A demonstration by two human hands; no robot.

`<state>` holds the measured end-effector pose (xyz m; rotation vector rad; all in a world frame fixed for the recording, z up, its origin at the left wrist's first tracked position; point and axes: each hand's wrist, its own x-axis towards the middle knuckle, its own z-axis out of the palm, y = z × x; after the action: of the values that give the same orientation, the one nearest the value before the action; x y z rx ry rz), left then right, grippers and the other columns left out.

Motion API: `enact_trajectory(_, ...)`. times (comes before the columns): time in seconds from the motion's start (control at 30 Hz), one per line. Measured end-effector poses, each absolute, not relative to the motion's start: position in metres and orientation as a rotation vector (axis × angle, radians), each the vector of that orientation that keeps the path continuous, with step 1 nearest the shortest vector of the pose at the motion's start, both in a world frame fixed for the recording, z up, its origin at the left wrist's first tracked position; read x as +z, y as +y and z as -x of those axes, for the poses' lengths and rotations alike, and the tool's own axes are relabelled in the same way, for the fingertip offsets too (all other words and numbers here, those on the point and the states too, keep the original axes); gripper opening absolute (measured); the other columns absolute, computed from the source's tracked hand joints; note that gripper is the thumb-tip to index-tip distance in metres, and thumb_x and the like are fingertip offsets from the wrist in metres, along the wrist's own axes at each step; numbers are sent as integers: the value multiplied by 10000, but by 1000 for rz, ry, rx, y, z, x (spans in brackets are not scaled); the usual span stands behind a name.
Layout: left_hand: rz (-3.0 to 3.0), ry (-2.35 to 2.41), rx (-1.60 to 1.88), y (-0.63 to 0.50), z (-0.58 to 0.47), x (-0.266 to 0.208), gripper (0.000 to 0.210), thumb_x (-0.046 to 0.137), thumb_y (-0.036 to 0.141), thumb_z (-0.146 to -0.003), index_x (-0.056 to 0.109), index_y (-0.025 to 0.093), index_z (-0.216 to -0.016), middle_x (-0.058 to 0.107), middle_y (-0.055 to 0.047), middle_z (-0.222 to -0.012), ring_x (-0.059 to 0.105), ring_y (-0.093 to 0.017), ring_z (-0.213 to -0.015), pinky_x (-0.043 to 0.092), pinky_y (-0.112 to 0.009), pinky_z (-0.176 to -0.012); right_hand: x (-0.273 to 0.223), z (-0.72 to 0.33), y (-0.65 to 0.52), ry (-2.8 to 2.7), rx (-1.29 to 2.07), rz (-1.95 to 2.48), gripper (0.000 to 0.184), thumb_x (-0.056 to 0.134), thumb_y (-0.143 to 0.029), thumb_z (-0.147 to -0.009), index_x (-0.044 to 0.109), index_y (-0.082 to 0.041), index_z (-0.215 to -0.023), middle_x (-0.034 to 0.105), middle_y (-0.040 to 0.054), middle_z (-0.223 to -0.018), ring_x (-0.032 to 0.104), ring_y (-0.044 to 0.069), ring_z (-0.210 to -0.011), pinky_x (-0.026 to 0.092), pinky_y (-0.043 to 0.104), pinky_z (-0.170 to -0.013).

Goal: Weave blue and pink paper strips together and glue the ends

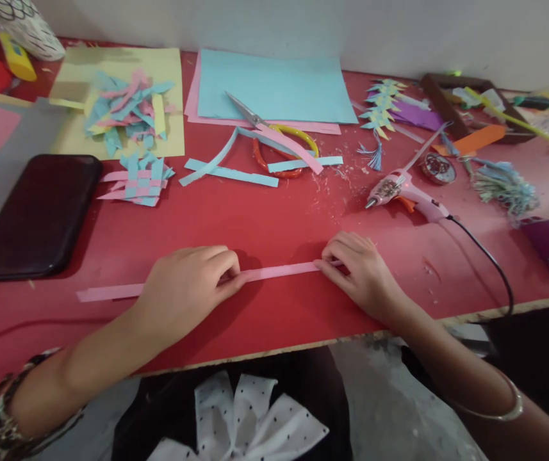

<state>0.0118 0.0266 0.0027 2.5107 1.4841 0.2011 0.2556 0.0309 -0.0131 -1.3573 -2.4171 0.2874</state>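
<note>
A long pink paper strip [281, 271] stretches between my two hands, just above or on the red table. My left hand [192, 282] pinches it near its middle, and the strip's loose end trails out to the left beneath the wrist. With thumb and fingers closed, my right hand [358, 272] grips the other end. Beyond the hands lie loose blue paper strips [243, 174] and one pink strip, partly over a pair of scissors [255, 120] with red and yellow handles. A small woven pink and blue paper piece [142, 182] rests to the left.
A dark phone [38, 214] lies at the left. Behind are cut paper scraps [127, 105] on a yellow sheet [166, 70] and blue sheets [278, 83]. A pink glue gun [413, 195], its cord over the table edge, a braided paper piece [382, 105] and a brown tray [432, 89] sit right.
</note>
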Motion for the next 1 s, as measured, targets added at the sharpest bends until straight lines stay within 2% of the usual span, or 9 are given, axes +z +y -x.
enact_trajectory(0.13,-2553,1515,138,28,-11,2,261,486,318,-794,495,191,-567,545,22,-538,457,-107,-439,256,-227,-397,-14,-255,30,-2416,268,1367,240,427,-266,-854,428,-184,-629,464,15,-636,389,133,-605,292,272,-595)
enact_trajectory(0.23,-2743,1405,133,27,-11,0,231,424,245,-823,541,187,-632,571,-6,-598,497,-140,-492,313,-257,-441,-14,-254,30,-2406,262,1366,242,435,-260,-849,422,-184,-619,454,10,-626,385,130,-600,289,268,-590)
enact_trajectory(0.33,-3005,1065,216,25,-14,-3,335,284,84,-840,598,157,-932,647,-76,-891,580,-190,-737,407,-301,-613,-14,-254,31,-2415,256,1358,231,446,-252,-843,429,-180,-624,455,8,-629,387,130,-601,284,265,-588)
enact_trajectory(0.4,-3037,881,266,25,-18,-7,421,238,61,-856,499,168,-1169,583,-82,-1150,551,-195,-959,398,-324,-791,-15,-254,31,-2420,252,1351,225,456,-254,-840,437,-177,-629,458,7,-630,389,130,-601,281,264,-587)
enact_trajectory(0.5,-2907,781,234,27,-26,-13,434,289,282,-909,281,232,-1341,419,-47,-1348,400,-182,-1191,260,-352,-996,-16,-254,32,-2423,256,1354,219,466,-258,-836,445,-176,-635,461,7,-633,392,131,-606,282,265,-591)
enact_trajectory(0.6,-2791,751,128,30,-31,-16,549,302,469,-876,193,257,-1370,332,-34,-1403,269,-183,-1284,148,-378,-1058,-15,-255,32,-2403,280,1353,209,468,-252,-832,446,-177,-638,463,9,-640,394,133,-611,291,268,-594)
enact_trajectory(0.77,-2757,749,76,30,-27,-16,574,290,501,-867,163,267,-1376,278,-24,-1426,193,-190,-1316,83,-401,-1069,-13,-258,28,-2323,341,1369,173,476,-224,-819,444,-179,-655,467,16,-669,405,131,-616,327,274,-614)
enact_trajectory(1.0,-2816,729,95,30,-25,-18,595,296,532,-855,224,235,-1365,248,-8,-1434,200,-195,-1314,40,-363,-1076,-14,-272,22,-2255,217,1552,167,442,-211,-819,440,-186,-654,488,31,-703,443,156,-668,364,302,-653)
